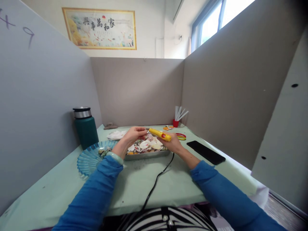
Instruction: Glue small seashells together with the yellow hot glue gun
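Cord (pixel 157 179): over the table's (pixel 139 189) front edge, up toward my right hand (pixel 172 143).
Plate (pixel 87 157): blue, left edge, partly behind my sleeve (pixel 96 187).
Tray (pixel 147 156): mid-table, heaped with flat pieces (pixel 150 145).
Right hand: wrapped round yellow tool (pixel 158 133) above tray, tip leftward.
Left hand (pixel 132 135): fingertips narrow at tool's tip; can't tell if I'm pinching anything.
Phone (pixel 205 152): flat, by right edge.
Bottle (pixel 86 131): upright, left edge, past plate.
Red cup (pixel 175 123): back right corner, white sticks (pixel 178 114) inside.
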Action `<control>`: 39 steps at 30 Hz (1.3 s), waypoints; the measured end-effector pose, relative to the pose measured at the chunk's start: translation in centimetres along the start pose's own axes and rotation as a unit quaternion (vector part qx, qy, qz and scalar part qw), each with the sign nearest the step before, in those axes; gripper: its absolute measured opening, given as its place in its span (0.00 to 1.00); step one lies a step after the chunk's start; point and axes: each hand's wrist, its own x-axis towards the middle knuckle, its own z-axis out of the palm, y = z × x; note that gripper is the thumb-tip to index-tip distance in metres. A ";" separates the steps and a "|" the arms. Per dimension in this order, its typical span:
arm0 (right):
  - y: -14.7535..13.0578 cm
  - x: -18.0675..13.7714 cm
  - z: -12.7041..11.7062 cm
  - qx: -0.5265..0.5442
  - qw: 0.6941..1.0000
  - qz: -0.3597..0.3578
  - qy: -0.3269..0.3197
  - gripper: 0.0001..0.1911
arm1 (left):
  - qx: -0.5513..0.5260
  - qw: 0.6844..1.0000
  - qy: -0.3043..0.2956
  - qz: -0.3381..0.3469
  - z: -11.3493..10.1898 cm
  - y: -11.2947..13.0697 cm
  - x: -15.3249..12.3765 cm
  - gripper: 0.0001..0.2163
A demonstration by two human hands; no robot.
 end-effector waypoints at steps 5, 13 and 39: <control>0.1 0.0 0.5 0.006 0.999 0.035 0.015 0.13 | 0.028 0.999 0.034 0.015 0.1 0.0 0.1 0.13; 0.0 0.0 1.0 0.064 0.996 0.059 0.017 0.14 | 0.079 0.994 0.044 0.060 0.2 -0.1 0.1 0.13; 0.0 0.9 -0.1 0.138 0.968 0.198 -0.064 0.14 | 0.529 0.826 0.081 0.178 -0.2 0.1 0.1 0.14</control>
